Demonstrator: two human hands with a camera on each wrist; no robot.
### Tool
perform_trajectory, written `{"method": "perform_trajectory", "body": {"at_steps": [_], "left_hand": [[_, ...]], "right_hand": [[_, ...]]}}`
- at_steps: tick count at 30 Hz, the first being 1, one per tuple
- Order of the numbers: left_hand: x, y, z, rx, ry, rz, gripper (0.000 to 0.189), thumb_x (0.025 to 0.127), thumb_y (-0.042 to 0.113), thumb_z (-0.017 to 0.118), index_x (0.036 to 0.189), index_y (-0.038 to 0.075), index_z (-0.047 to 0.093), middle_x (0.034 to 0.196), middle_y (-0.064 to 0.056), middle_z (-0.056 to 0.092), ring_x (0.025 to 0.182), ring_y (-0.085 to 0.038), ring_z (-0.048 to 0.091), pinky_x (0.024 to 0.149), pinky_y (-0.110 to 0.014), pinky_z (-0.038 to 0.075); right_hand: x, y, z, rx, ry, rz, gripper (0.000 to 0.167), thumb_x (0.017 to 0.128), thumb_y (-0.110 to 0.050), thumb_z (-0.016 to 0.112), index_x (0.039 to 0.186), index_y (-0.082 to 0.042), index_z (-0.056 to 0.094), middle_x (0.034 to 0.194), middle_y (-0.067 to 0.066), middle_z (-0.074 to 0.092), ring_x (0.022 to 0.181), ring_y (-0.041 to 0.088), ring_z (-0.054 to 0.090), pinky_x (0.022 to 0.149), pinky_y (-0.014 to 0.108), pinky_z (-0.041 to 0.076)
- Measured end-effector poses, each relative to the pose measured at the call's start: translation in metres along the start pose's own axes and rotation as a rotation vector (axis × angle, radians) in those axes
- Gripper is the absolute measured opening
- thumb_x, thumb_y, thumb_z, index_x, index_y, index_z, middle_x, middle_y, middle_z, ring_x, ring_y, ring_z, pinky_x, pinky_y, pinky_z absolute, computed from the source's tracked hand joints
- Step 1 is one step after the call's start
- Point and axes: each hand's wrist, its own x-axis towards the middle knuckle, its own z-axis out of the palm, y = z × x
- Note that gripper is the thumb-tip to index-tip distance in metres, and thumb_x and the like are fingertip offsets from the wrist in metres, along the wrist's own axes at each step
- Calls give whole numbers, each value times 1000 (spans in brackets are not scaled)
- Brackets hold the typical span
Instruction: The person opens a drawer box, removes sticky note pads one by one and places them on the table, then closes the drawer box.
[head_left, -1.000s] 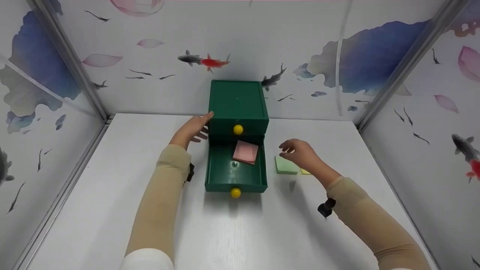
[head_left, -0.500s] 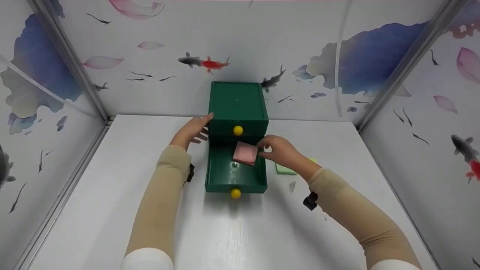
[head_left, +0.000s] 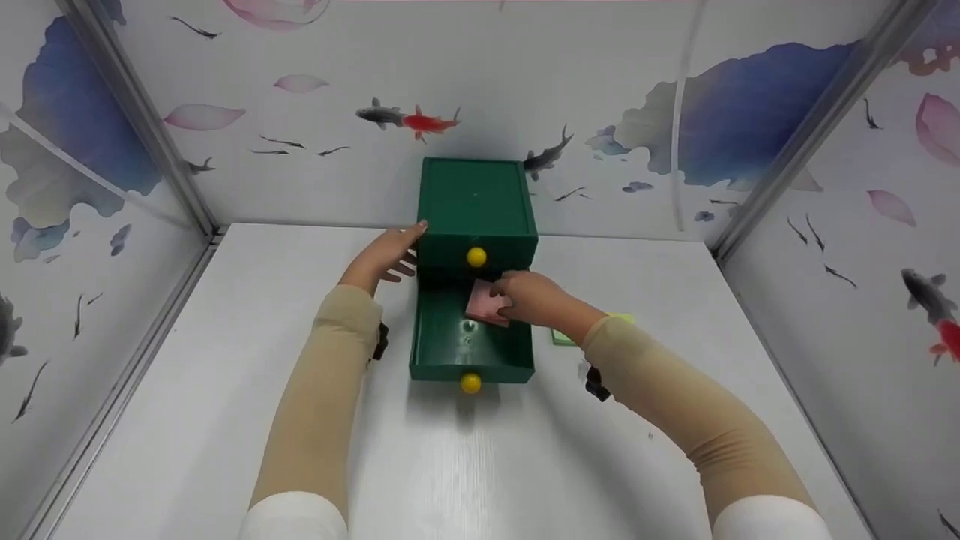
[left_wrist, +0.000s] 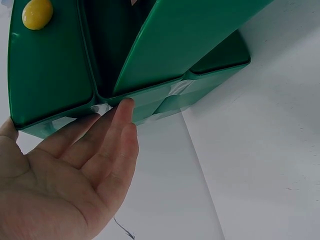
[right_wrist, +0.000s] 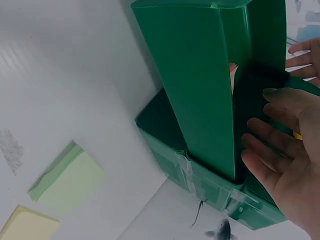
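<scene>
Left hand (head_left: 386, 257), fingers extended, touches green drawer cabinet (head_left: 476, 199) side, likely steadying it; right hand (head_left: 536, 296), fingers apart, over pink sticky-note pad (head_left: 483, 303) inside.

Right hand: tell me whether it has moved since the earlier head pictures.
Yes, leftward: in the head view, the right hand went from right of the open drawer, which stayed put, to over the pink notes inside it.

That's one cabinet (head_left: 475, 196), one open drawer (head_left: 439, 337), two knobs (head_left: 476, 257) showing, three note pads (head_left: 478, 304): one inside, two beside the cabinet!
</scene>
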Motion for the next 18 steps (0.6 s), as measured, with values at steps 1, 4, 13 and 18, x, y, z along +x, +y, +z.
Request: {"method": "perform_trajectory", "body": {"at_steps": [1,4,13,18], "left_hand": [[0,0,0,-1,1,3,75,100,60,34,145,0,40,137,-23,48,122,-40,52,101,-50,42],[0,0,1,-4,5,6,74,101,59,33,144,0,42,136,-23,49,121,-39,53,100,-51,42],[0,0,0,0,4,7,74,101,60,33,145,1,40,137,-23,48,121,-39,53,101,-51,41],[2,-1,-1,11,12,15,76,100,61,34,144,0,41,135,-24,50,121,-40,53,100,-51,42]], "right_hand": [[2,0,0,-26,-9,7,27,95,-19,65,120,-8,68,109,8,62,93,23,57,89,37,50],[8,-2,3,-99,-32,21,27,96,-18,63,120,-7,67,105,9,61,89,23,55,87,37,51],[18,-6,16,-280,-72,54,30,96,-17,62,123,-4,59,103,12,57,87,25,52,85,38,51],[26,-6,22,-275,-117,89,37,100,-21,55,132,-2,53,101,14,59,87,25,52,87,38,51]]}}
